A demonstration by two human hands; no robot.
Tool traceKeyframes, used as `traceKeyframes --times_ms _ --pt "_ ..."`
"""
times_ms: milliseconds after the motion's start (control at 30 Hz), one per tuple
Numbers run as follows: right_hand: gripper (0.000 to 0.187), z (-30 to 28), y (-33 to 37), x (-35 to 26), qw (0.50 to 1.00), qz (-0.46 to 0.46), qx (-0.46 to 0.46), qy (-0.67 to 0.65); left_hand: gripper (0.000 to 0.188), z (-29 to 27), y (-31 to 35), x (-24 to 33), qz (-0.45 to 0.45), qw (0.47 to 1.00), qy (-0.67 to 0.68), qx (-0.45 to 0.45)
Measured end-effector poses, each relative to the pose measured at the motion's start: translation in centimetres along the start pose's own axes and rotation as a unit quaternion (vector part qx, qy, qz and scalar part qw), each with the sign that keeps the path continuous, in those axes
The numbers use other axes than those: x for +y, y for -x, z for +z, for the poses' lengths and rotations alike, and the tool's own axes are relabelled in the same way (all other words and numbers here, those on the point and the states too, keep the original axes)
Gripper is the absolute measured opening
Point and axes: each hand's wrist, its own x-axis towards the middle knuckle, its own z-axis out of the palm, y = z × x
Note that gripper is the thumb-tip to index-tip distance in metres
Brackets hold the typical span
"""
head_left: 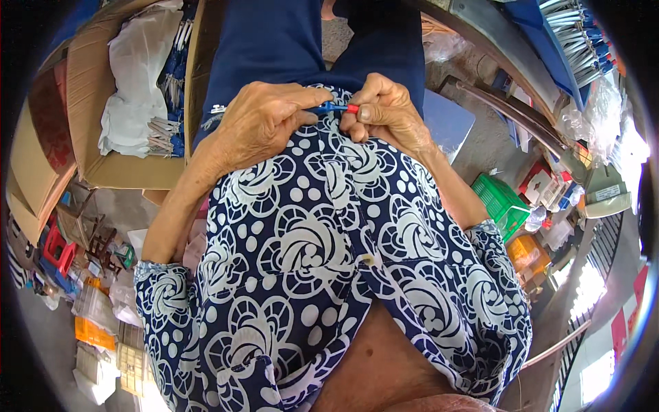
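Above my lap, both hands meet at a small two-coloured plastic piece. My left hand [264, 120] pinches the blue part [329, 107] between thumb and fingers; most of that part's left end is hidden. The thumb and curled fingers of my right hand [391, 113] close on the short red part [353, 108]. Red and blue lie in one line and seem to touch, though whether they are joined I cannot tell. Beside my left wrist, a small white-and-blue item [217, 110] rests on my dark trousers.
An open cardboard box [130, 172] at the left holds white sheeting [134, 89] and bundled white-and-blue pieces [165, 137]. At the far right, a blue container [542, 51] holds many slim white pieces [573, 41]. A green plastic crate [500, 204] stands on the floor beyond my right elbow.
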Motion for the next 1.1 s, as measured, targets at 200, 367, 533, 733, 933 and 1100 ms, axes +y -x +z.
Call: traceKeyframes --times_ms 200,367,533,733,933,1100 --pt "0.008 -0.2 0.1 0.3 1.000 -0.010 -0.004 0.008 0.022 -0.1 -0.1 -0.1 -0.015 0.997 -0.046 -0.054" --pt "0.006 -0.2 -0.1 0.7 0.999 -0.024 -0.020 0.022 0.022 -0.2 0.1 -0.2 0.003 0.996 -0.068 -0.051" --pt "0.007 0.1 0.0 0.7 0.998 -0.032 -0.023 0.044 0.020 0.1 0.1 -0.2 0.011 0.996 -0.074 -0.050" --pt "0.008 0.5 0.2 0.6 0.992 -0.039 0.007 0.117 0.017 0.0 -0.3 0.2 0.017 0.990 -0.115 -0.080" --pt "0.003 1.3 0.4 0.5 0.975 -0.070 0.050 0.203 0.013 0.9 -0.4 -0.3 0.028 0.992 -0.114 -0.052" --pt "0.002 1.6 0.5 0.8 0.959 -0.093 0.058 0.261 0.013 1.3 -0.3 -0.3 0.017 0.992 -0.114 -0.051"
